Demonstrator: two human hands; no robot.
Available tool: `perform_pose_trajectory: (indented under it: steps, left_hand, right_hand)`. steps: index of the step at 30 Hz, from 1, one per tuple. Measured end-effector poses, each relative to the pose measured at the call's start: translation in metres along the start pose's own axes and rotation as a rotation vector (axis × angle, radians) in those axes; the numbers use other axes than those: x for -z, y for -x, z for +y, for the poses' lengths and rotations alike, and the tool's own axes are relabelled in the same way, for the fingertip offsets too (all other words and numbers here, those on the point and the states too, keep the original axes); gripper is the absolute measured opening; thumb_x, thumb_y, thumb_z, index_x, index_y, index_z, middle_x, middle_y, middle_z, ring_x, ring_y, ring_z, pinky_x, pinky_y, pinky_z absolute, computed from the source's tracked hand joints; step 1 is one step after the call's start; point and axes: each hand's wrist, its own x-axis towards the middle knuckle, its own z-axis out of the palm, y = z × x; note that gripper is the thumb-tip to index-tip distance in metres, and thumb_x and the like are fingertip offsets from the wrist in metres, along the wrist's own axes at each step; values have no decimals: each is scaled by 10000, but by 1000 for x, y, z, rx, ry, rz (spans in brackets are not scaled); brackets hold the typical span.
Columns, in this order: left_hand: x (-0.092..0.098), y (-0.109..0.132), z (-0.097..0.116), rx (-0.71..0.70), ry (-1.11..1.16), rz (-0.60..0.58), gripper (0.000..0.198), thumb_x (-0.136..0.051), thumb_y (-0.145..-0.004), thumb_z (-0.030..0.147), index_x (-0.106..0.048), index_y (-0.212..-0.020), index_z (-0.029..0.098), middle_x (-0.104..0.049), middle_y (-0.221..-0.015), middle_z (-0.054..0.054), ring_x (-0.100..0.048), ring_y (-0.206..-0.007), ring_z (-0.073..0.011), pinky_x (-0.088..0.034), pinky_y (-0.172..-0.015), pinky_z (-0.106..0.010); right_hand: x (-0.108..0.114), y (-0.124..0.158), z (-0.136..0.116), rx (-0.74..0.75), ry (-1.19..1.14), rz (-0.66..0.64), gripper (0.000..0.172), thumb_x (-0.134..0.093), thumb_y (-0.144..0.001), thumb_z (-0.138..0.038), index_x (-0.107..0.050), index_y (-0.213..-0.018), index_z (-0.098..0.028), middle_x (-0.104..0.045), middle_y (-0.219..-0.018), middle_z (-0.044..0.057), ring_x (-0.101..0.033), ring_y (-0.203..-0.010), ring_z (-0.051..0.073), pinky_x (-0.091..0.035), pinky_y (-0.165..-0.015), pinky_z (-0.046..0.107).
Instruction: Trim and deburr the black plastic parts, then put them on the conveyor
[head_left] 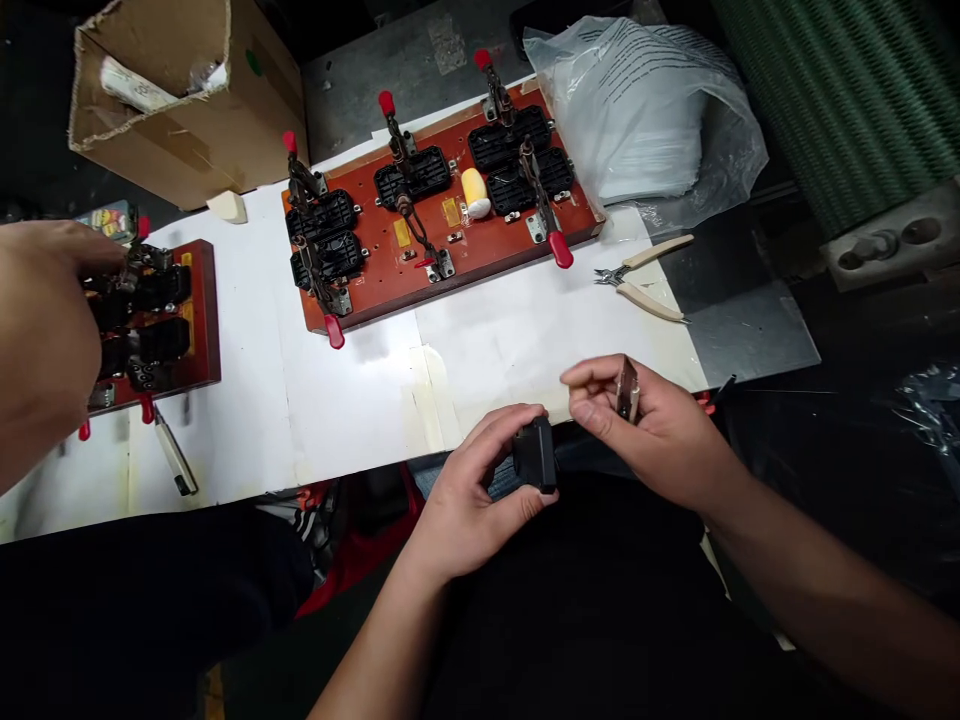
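A small black plastic part [535,455] sits just off the near edge of the white-covered bench [360,400], pinched between the thumb and fingers of the left hand [469,495], which is closed firmly around it. Close beside it, the right hand [652,425] is closed on a thin metal piece [627,390], held upright between thumb and forefinger with its lower end near the black part. To bring the two together cleanly, it seems best to keep the black part steady and square and to line the metal piece up before pressing, rather than forcing it at an angle. Farther out on the bench lie cream-handled cutters [646,275], and beyond them a red jig board [442,205] carrying black parts under red-tipped toggle clamps. At the far left, another person's hand [41,335] rests on a second, smaller jig [154,320].
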Motion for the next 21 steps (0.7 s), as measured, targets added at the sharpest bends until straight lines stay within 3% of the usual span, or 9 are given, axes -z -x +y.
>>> perform_pose_trajectory:
  steps: [2,4,6,8,11,15,18,21]
  left_hand:
    - [-1,0,-1,-17,-38,33,683,-851,-933,253,-585,-1536,431,-587,-1557,-58,-585,-1468,-311,-474,-1285,-513]
    - [-3,-2,-1,-52,-101,70,670,-839,-939,241,-587,-1532,424,-596,-1543,-55,-573,-1469,-295,-477,-1280,-492]
    - [-4,-2,0,-78,-140,81,664,-829,-945,230,-585,-1535,413,-603,-1530,-60,-575,-1458,-286,-483,-1272,-481]
    - [-3,-2,1,-75,-111,57,668,-833,-942,235,-585,-1539,406,-605,-1522,-70,-591,-1443,-292,-487,-1271,-496]
    - [-2,0,2,-29,-12,24,677,-857,-924,255,-597,-1535,388,-600,-1527,-90,-615,-1428,-318,-509,-1256,-525]
    - [-3,2,-1,-1,72,79,677,-868,-912,242,-611,-1525,368,-593,-1556,-92,-611,-1433,-318,-541,-1224,-512]
    - [-7,0,-2,-11,151,166,683,-874,-901,202,-619,-1509,385,-618,-1522,-62,-602,-1433,-282,-542,-1221,-467]
    - [-9,-1,-2,13,227,243,660,-882,-892,188,-640,-1474,382,-640,-1483,-51,-593,-1436,-268,-536,-1219,-444]
  right_hand:
    - [-1,3,-3,-51,-41,-91,218,-785,-984,-413,-709,-1121,-262,-626,-789,-36,-552,-663,138,-506,-635,249]
    - [-3,6,-7,-76,-83,-211,204,-777,-993,-432,-698,-968,-246,-588,-706,-51,-499,-598,122,-446,-559,237]
    - [-7,6,-8,-43,-106,-272,253,-713,-1046,-413,-681,-871,-233,-634,-731,-44,-545,-640,117,-455,-604,237]
    - [-9,4,-5,0,-106,-208,268,-653,-1088,-378,-689,-867,-231,-682,-803,-36,-618,-744,124,-495,-717,239]
    - [-9,3,3,11,-102,-62,125,-650,-1092,-352,-730,-1110,-257,-713,-929,-23,-663,-868,144,-529,-841,255]
    - [-10,11,4,98,-44,-98,464,-655,-1080,-262,-593,-1533,-340,-682,-1024,-24,-603,-747,108,-532,-745,244]
    - [-12,20,0,263,9,-212,530,-595,-1087,-173,-565,-1591,-333,-685,-1020,-10,-626,-796,113,-533,-771,254]
    - [-12,24,-2,385,-98,-287,439,-584,-1060,-114,-707,-1445,-287,-669,-898,-17,-608,-728,107,-505,-696,248]
